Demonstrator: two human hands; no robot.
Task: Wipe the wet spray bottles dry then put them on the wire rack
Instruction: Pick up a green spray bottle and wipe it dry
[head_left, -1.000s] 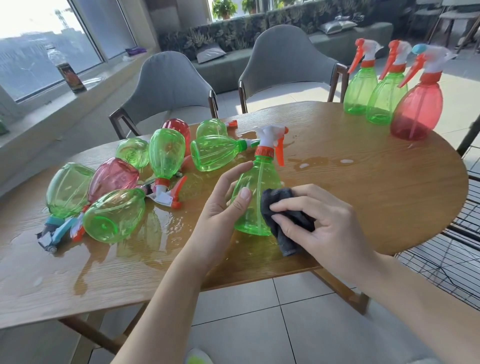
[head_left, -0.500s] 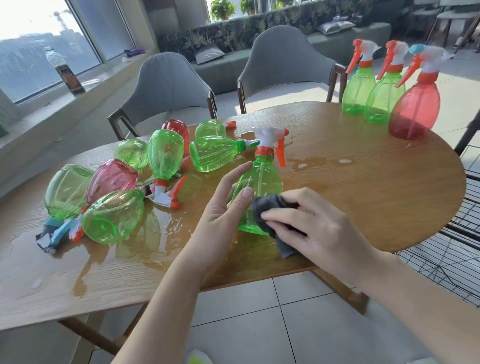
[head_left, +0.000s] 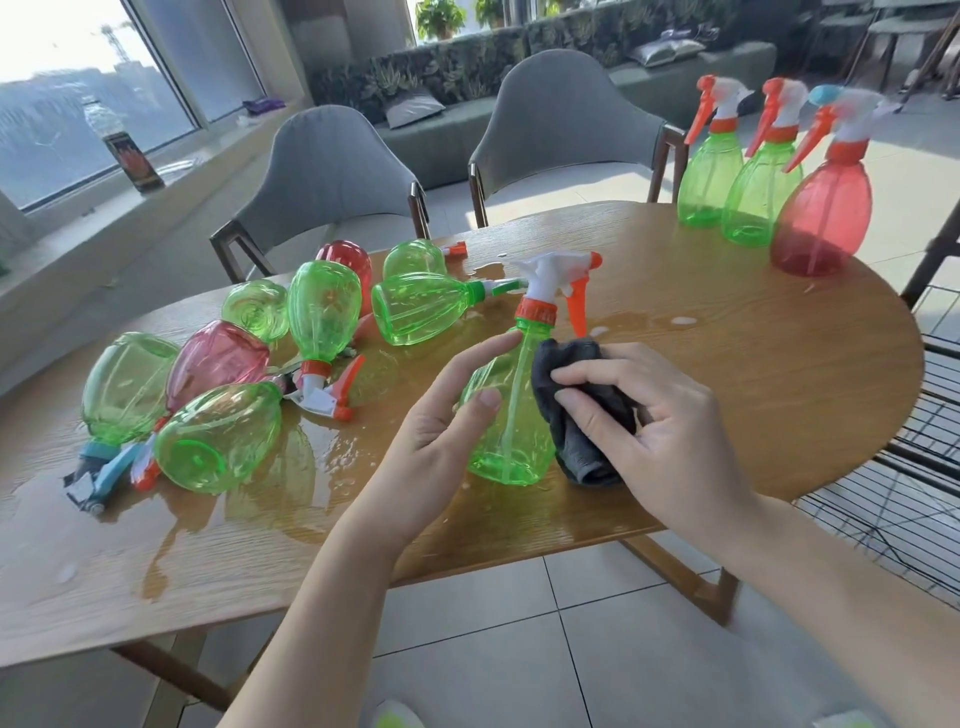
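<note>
Far left of the desk (head_left: 727, 395): pile of wet bottles (head_left: 218, 436) lying on their sides in a puddle, green and pink, trigger heads pointing various ways. Left hand (head_left: 441, 426) comes in from bottom centre, forearm angled up-right, palm facing the upright green spray bottle (head_left: 511, 415); index finger extended up along the bottle's shoulder, thumb laid on its front, fingers (head_left: 488, 348) spread and only loosely curved around the body, steadying it. Bottle stands near the desk's front edge, white head with orange trigger facing right. Right hand (head_left: 660, 415) reaches in from lower right, fingers curled and clamped on a dark grey cloth (head_left: 576, 441), pressing it against the bottle's right side. Far right rear: three upright bottles (head_left: 753, 182), two green and one red, close together. Wire rack (head_left: 924, 493) sits just beyond the desk's right edge.
</note>
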